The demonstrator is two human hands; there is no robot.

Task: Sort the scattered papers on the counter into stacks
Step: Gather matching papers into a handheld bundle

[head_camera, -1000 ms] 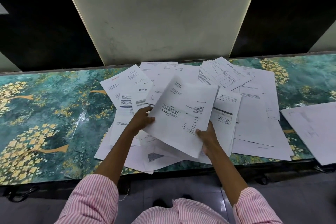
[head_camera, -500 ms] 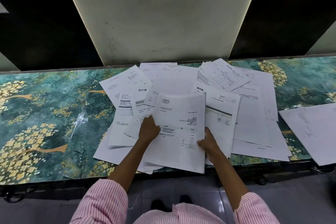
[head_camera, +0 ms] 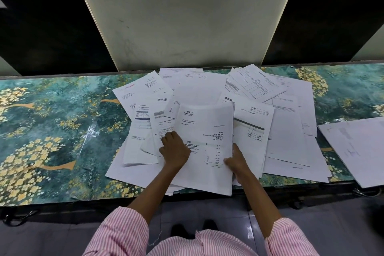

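Papers [head_camera: 291, 131] lie spread over the middle of the bench [head_camera: 52, 131]. The nearest of them, a bundle [head_camera: 205, 129], is held in both hands at the bench's near rim.

Closest in, two pink-striped sleeves [head_camera: 124, 233] frame the bottom of the view, above a grey floor [head_camera: 280, 210]. The left hand [head_camera: 174, 151] sits at the bundle's 8 o'clock side, knuckles up, its fingers [head_camera: 166, 139] curled down on the left edge. The right hand [head_camera: 236, 160] takes the 4 o'clock side. Its thumb lies across the printed face, and its other fingers are tucked under the bundle, out of sight.

The bundle's near edge reaches the bench rim and its far edge curls upward. The top page carries printed text and a column of figures.

Beyond the bundle the loose papers overlap at all angles, fanning from 10 o'clock round to 2 o'clock. Some bear ruled tables, and one at 10 o'clock has red lettering. At 3 o'clock, just beside the pile, a lone sheet [head_camera: 357, 151] lies tilted and runs out of the view.

The bench wears a teal cover with gold blossoms. At 12 o'clock, behind the bench, a pale panel [head_camera: 187, 16] rises between dark walls [head_camera: 41, 16].
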